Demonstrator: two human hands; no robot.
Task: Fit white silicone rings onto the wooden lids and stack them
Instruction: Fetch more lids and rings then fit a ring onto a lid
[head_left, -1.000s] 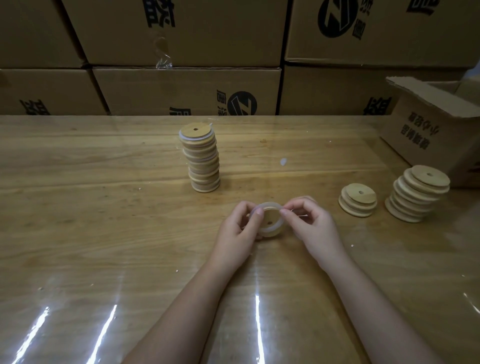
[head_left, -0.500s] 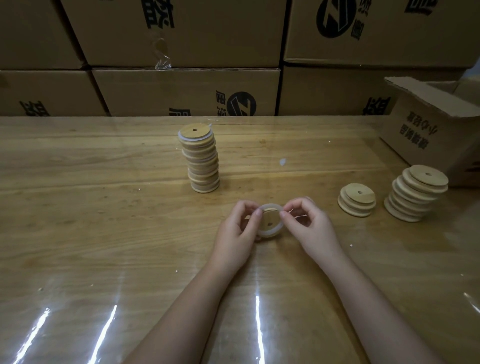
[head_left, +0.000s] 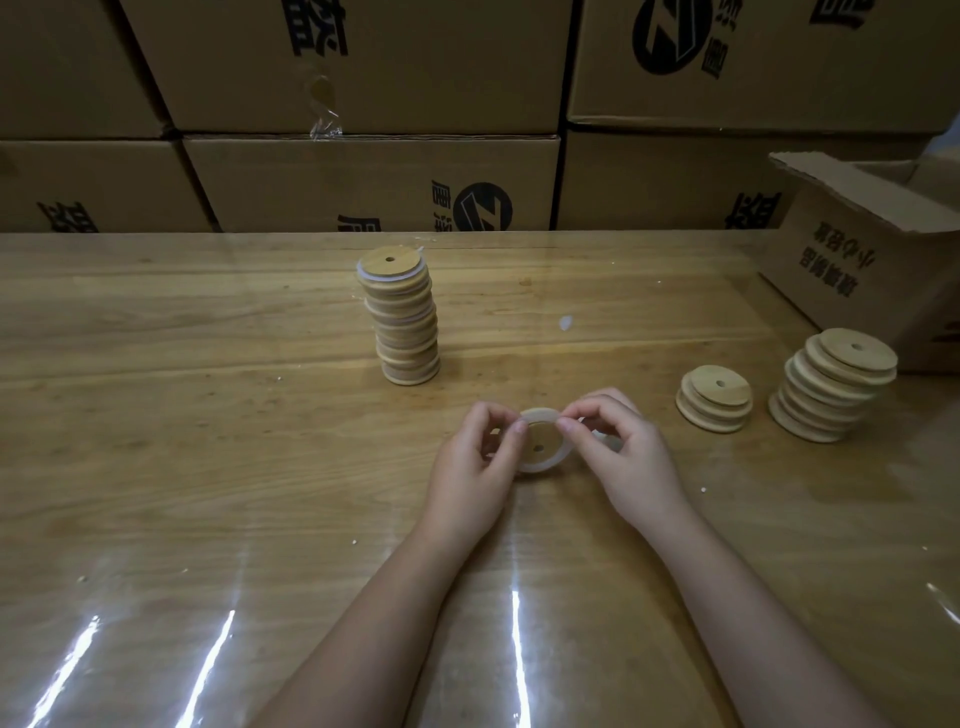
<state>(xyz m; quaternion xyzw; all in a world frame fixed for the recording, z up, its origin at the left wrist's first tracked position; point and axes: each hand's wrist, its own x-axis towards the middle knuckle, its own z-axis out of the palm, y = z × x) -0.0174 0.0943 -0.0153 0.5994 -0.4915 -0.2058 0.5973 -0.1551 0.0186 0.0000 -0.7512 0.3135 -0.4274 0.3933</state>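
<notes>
A round wooden lid (head_left: 540, 446) with a small centre hole sits between my hands at mid-table, with a white silicone ring (head_left: 535, 415) around its rim. My left hand (head_left: 475, 462) pinches the lid's left edge. My right hand (head_left: 621, 452) pinches the ring at the top right with thumb and forefinger. A tall leaning stack of ringed lids (head_left: 402, 317) stands behind my hands. At the right lie a short pile of bare lids (head_left: 716, 397) and a taller slanted pile (head_left: 834, 384).
The wooden table (head_left: 208, 467) has a glossy clear cover. Stacked cardboard cartons (head_left: 363, 176) wall off the back edge. An open carton (head_left: 872, 254) stands at the far right. A small white scrap (head_left: 565, 322) lies past the hands.
Both hands stay in place around the lid. The fingers have shifted slightly along the ring's upper edge, and the lid is tilted a bit more toward me.
</notes>
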